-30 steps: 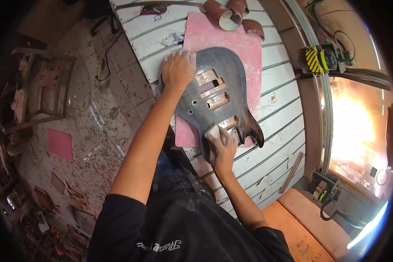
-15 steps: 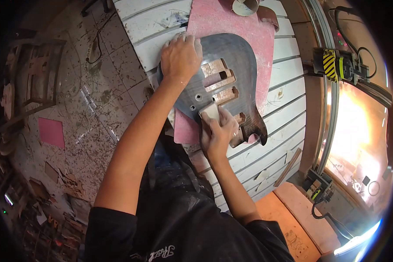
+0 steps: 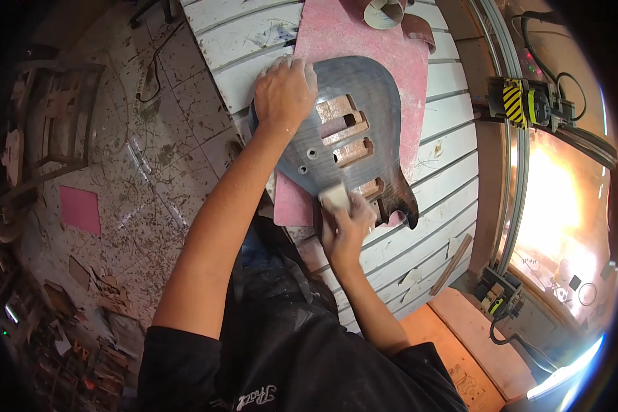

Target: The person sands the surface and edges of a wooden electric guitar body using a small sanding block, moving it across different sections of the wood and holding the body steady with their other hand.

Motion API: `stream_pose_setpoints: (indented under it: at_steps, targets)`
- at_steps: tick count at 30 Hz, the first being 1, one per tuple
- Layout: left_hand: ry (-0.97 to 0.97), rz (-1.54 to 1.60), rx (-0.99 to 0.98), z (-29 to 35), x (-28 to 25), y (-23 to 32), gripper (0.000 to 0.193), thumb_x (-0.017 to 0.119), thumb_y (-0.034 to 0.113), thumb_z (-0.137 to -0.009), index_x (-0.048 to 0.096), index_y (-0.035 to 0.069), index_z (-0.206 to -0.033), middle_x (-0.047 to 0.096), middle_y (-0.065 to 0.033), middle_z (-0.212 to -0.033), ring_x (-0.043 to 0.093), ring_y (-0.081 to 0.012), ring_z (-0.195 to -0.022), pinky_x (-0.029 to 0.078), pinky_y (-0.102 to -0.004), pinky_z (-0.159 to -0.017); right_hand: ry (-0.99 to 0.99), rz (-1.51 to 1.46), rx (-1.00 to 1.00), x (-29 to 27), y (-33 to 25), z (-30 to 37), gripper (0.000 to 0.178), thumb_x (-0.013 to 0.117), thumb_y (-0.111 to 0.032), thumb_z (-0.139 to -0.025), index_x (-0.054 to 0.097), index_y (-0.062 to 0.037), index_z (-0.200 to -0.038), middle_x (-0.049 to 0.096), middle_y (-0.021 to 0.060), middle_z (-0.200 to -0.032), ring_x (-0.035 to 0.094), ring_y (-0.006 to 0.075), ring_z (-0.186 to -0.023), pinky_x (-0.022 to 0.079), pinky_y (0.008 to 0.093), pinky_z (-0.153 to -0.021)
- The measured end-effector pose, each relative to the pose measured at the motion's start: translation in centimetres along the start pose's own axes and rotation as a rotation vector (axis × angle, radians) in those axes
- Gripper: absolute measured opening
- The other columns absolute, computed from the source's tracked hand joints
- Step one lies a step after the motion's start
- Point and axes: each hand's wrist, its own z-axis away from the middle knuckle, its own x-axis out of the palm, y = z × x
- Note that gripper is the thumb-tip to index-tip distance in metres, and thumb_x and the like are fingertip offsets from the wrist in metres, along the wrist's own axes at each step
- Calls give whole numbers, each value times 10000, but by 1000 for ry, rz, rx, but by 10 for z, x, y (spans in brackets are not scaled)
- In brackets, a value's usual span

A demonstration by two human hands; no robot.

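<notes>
A dark grey electric guitar body [image 3: 374, 82] lies flat, with pickup cutouts through its middle and two round holes near its left edge. My left hand [image 3: 285, 93] grips the body's upper left edge, its fingers curled at the rim and powdered with pale dust. In my right hand [image 3: 347, 226] is a pale sanding block [image 3: 334, 198], held between thumb and fingers at the body's near edge, beside the lowest cutout. Part of the block is hidden by the fingers. Under the guitar body lies a pink sheet [image 3: 323, 27].
White slats form the worktable [image 3: 453, 141]. Rolled sandpaper [image 3: 383, 14] stands at its far end, and a thin wooden strip [image 3: 452, 264] lies near its right edge. A metal-framed machine [image 3: 522, 103] is on the right. Another pink sheet [image 3: 80, 209] lies on the stained floor at left.
My right hand has moved the sanding block a little toward me, down to the body's near edge. My left hand keeps its place on the rim.
</notes>
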Motion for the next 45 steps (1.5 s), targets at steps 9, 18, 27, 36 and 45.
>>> stream_pose_setpoints:
  at_steps: [9, 18, 27, 36, 45]
  targets:
    - [-47, -1, 21, 0, -3, -1, 360, 517, 308, -1058, 744, 30, -1077, 754, -173, -1059, 718, -373, -1013, 557, -495, -913, -6, -6, 33, 12, -13, -33, 375, 827, -82, -799, 786, -201, -1152, 607, 207, -1347, 561, 417, -1226, 402, 529, -1034]
    - [20, -2, 16, -2, 2, -1, 319, 564, 312, -1025, 740, 64, -931, 754, -147, -974, 731, -344, -959, 560, -483, -877, 38, -20, 6, 13, -4, -21, 349, 833, -91, -812, 793, -209, -1138, 617, 225, -1341, 570, 413, -1215, 396, 508, -1034]
    - [-12, -51, 0, -2, 2, 3, 327, 551, 308, -1032, 740, 56, -943, 756, -148, -977, 729, -347, -956, 556, -490, -876, 55, -30, 4, 4, 5, 4, 325, 838, -85, -795, 796, -210, -1092, 623, 205, -1312, 574, 407, -1210, 402, 507, -1014]
    - [-48, -7, 7, -2, -2, 3, 385, 492, 314, -1065, 720, 15, -985, 754, -197, -1038, 715, -416, -977, 554, -521, -904, 83, -24, 13, 1, 7, 12, 335, 839, -84, -788, 793, -198, -1100, 625, 206, -1316, 586, 415, -1174, 412, 506, -1001]
    - [-31, -42, 10, -2, -3, 1, 343, 529, 295, -1032, 729, 34, -937, 759, -170, -982, 733, -363, -942, 570, -495, -867, 70, -43, 20, 15, 3, -2, 364, 805, -76, -800, 785, -207, -1139, 594, 198, -1366, 549, 426, -1227, 397, 533, -1021]
